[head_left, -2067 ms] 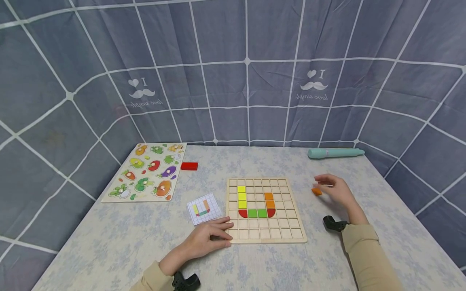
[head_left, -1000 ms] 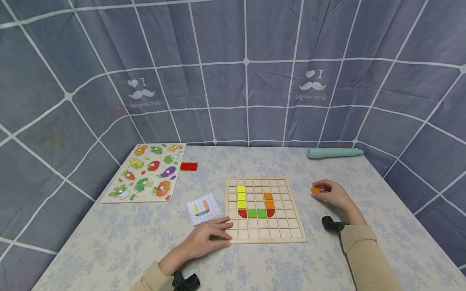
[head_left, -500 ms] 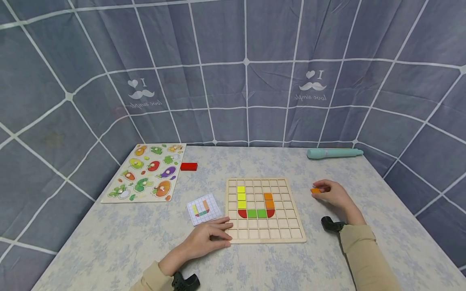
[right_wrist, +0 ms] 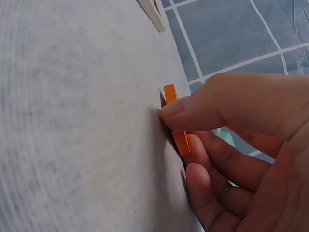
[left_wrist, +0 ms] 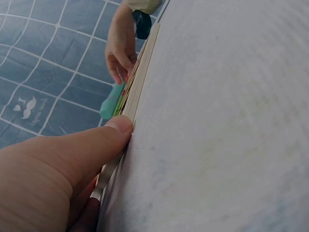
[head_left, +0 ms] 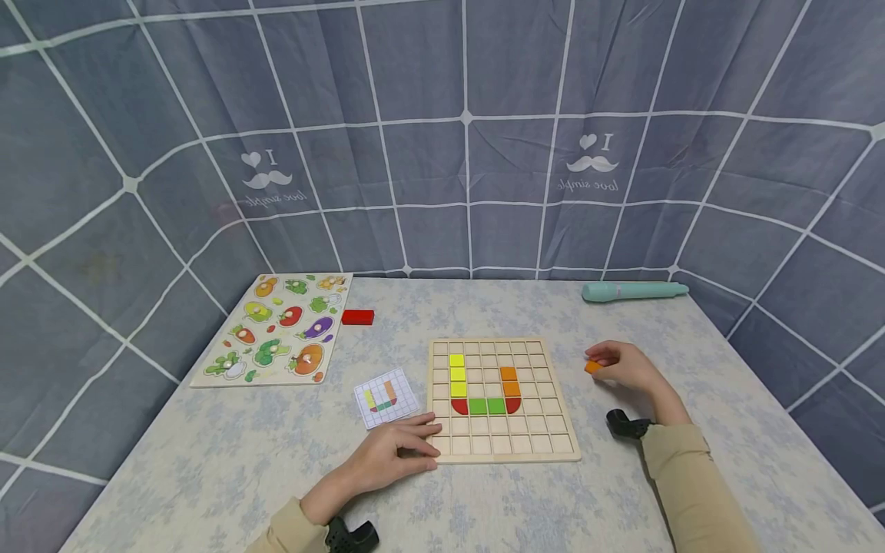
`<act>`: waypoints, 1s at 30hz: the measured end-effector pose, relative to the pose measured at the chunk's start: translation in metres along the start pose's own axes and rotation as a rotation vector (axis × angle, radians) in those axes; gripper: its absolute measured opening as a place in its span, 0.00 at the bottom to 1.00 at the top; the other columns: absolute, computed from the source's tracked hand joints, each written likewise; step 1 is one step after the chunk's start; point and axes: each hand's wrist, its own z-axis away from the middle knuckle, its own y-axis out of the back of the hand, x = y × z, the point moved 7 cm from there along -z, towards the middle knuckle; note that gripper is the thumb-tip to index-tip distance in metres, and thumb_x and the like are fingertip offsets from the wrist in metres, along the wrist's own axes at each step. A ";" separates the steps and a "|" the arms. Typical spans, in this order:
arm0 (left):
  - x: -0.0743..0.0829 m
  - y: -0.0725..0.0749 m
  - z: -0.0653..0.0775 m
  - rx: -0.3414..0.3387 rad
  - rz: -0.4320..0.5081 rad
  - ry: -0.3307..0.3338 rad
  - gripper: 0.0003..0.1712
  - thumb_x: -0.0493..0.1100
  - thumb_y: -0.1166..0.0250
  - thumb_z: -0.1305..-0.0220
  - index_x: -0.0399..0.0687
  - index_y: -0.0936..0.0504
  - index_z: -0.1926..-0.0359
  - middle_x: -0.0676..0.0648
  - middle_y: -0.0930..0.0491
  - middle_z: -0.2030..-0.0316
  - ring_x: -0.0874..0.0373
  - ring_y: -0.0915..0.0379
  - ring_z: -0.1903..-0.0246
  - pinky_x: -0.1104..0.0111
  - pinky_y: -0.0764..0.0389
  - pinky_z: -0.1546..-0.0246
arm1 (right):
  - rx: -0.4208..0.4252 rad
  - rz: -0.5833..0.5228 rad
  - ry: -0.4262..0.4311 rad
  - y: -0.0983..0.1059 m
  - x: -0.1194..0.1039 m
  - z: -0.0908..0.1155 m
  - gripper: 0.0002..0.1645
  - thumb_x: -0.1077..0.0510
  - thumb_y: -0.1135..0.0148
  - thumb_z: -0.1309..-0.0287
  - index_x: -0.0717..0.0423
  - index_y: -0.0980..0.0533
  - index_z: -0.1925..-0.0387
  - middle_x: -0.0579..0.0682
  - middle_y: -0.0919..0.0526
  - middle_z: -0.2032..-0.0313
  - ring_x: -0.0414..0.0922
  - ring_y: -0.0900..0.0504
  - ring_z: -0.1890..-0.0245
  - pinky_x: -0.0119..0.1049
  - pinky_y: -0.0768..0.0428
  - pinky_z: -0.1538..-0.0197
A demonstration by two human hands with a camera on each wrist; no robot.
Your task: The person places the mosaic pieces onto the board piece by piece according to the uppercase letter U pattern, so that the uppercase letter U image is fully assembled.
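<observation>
My right hand (head_left: 632, 369) pinches a small orange square tile (head_left: 592, 367) between thumb and fingers, right of the grid board. In the right wrist view the orange tile (right_wrist: 177, 123) stands tilted on edge close above the table, the thumb pressed against it. My left hand (head_left: 394, 453) rests at the lower left edge of the wooden grid board (head_left: 505, 445), its fingers fairly straight and touching the rim. Yellow tiles (head_left: 458, 374), two green tiles (head_left: 487, 405), red rounded corner tiles (head_left: 512, 405) and orange tiles (head_left: 509, 381) form a U shape on the board.
A pattern card (head_left: 376, 388) with a coloured U lies left of the board. Farther left is a vegetable puzzle board (head_left: 276, 330), with a red block (head_left: 358, 317) beside it. A teal cylindrical object (head_left: 634, 291) lies at the back right. Grid-patterned curtains surround the table.
The right hand has come down onto the orange tile, now pinches it and has shifted it slightly left and toward me. The left hand stays at the board's edge.
</observation>
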 end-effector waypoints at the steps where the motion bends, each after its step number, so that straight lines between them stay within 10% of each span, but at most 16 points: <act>1: 0.000 0.000 0.000 0.000 -0.001 0.000 0.11 0.49 0.33 0.42 0.50 0.12 0.61 0.48 0.23 0.45 0.51 0.35 0.38 0.61 0.31 0.39 | -0.006 -0.004 0.005 -0.001 -0.001 0.000 0.23 0.66 0.33 0.53 0.70 0.25 0.52 0.60 0.20 0.59 0.50 0.24 0.61 0.38 0.22 0.60; 30: 0.000 0.000 0.001 -0.006 0.011 0.015 0.12 0.50 0.32 0.43 0.50 0.12 0.61 0.49 0.24 0.44 0.52 0.36 0.38 0.61 0.32 0.39 | -0.202 -0.090 0.306 -0.046 -0.097 -0.043 0.21 0.65 0.35 0.47 0.66 0.24 0.50 0.59 0.20 0.54 0.58 0.25 0.50 0.49 0.21 0.51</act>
